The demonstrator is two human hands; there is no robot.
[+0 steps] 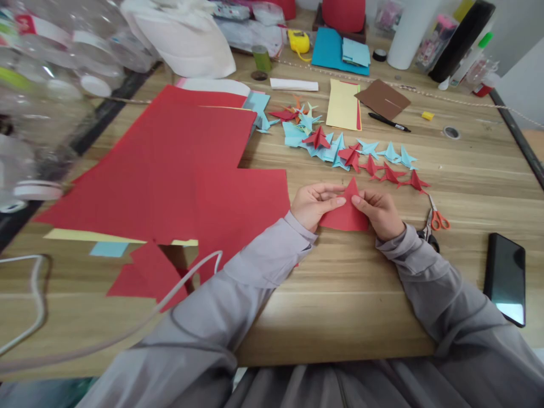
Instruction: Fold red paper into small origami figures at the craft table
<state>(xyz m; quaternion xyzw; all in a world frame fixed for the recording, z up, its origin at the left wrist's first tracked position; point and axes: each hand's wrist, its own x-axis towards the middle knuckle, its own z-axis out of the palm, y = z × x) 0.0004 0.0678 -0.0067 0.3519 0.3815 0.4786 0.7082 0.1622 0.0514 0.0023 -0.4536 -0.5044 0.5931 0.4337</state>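
Between my two hands is a small piece of red folded paper (345, 219), its pointed tip facing away from me. My left hand (315, 203) pinches its left side, thumb on top. On the right side, my right hand (379, 211) grips the paper the same way, thumb near the tip. Beyond them lie red origami cranes (369, 166) and light blue origami cranes (390, 152), several of each, partly in a row and partly heaped. Large red paper sheets (170, 164) spread out left of my hands.
Orange-handled scissors (437, 219) and a dark-handled pair (430, 238) lie right of my hands, near a black phone (505, 277). A white cable (170, 294) crosses the left front. Farther back are a black pen (389, 122), brown paper (382, 98) and a yellow tape measure (298, 42).
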